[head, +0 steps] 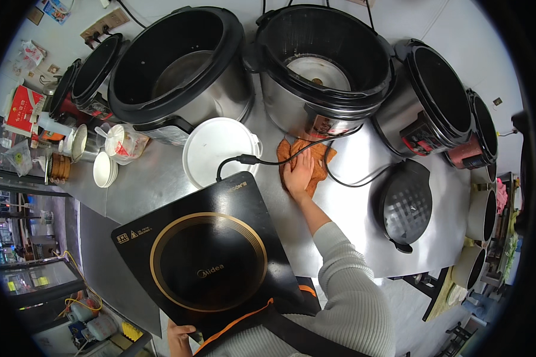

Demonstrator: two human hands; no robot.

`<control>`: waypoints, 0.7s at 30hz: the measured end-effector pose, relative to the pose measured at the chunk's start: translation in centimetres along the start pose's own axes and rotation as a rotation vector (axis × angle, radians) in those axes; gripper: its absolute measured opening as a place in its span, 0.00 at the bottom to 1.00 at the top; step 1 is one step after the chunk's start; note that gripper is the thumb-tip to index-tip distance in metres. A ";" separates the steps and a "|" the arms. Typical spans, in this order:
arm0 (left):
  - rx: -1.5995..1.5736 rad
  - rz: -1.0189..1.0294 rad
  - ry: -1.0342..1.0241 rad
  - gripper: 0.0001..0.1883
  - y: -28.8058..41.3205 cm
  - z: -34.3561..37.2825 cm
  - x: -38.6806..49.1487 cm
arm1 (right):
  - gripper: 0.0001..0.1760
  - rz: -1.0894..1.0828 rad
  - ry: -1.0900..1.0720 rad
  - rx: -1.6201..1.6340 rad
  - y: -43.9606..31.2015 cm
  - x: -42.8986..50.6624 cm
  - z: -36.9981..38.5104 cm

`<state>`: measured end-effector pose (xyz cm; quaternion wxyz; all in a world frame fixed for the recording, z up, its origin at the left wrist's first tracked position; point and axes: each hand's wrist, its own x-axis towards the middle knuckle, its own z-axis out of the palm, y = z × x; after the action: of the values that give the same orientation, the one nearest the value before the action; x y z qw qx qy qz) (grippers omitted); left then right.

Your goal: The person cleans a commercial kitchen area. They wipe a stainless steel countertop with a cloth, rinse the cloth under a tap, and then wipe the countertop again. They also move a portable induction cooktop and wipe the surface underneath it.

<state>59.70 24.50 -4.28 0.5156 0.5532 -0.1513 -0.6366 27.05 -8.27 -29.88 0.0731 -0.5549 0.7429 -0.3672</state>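
Note:
A black Midea induction cooktop [210, 267] is held up before my body, its glass face towards the camera. My left hand [181, 334] grips its lower left edge, the thumb on top. My right hand [300, 172] lies flat, fingers spread, pressing on a brown cloth [286, 154] on the stainless steel table [353, 223]. A black power cord [272, 163] runs from the cooktop's top edge across the cloth, just at my right fingertips, and loops over the table. A round white plastic lid [212, 143] sits partly behind the cooktop.
Several open electric pressure cookers [312, 107] line the back wall. A black slatted grille-like piece [406, 205] lies at the right. At the left stand stacked white bowls [105, 169], a tied plastic bag [125, 143] and a metal pot [85, 143]. More pots stand beyond the right edge.

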 end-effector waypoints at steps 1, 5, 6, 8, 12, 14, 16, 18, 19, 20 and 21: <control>0.019 0.009 -0.016 0.44 -0.3 -0.5 -0.2 | 0.25 -0.076 -0.119 0.084 -0.3 0.1 0.2; 0.064 0.068 -0.123 0.45 -1.1 -1.2 -0.6 | 0.30 -0.272 -0.268 0.335 -2.5 1.7 3.0; 0.091 0.098 -0.119 0.45 -1.7 -1.5 -1.3 | 0.31 -0.289 -0.210 0.405 -3.6 3.0 4.3; 0.217 0.157 -0.029 0.41 -2.9 -3.7 -2.1 | 0.33 -0.346 -0.157 0.451 -5.3 6.1 6.3; 0.262 0.002 0.198 0.40 -3.0 -4.9 -3.1 | 0.33 -0.554 -0.257 0.261 -4.7 9.8 11.0; 0.214 -0.034 0.237 0.40 -3.0 -3.6 -3.6 | 0.29 -0.552 -0.312 0.345 -5.0 9.7 10.6; 0.159 -0.009 0.098 0.42 -2.7 -2.8 -3.3 | 0.26 -0.608 -0.358 0.379 -4.2 8.2 8.9; 0.127 0.025 -0.037 0.45 -2.2 -2.3 -3.3 | 0.22 -0.575 -0.378 0.500 -2.5 4.3 6.1; 0.086 0.011 -0.013 0.46 -1.8 -1.7 -3.1 | 0.21 -0.595 -0.427 0.380 -2.3 1.7 2.9; 0.062 -0.012 -0.023 0.47 -0.8 -0.9 -2.2 | 0.21 -0.575 -0.419 0.345 -0.3 -1.2 -0.3; 0.033 -0.050 -0.007 0.48 -0.5 -1.3 -1.9 | 0.21 -0.596 -0.594 0.402 0.4 -4.2 -4.4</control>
<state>60.30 26.71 -4.05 0.4897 0.5629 -0.1495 -0.6488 26.04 -2.49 -28.17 0.2799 -0.8001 0.4120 -0.3342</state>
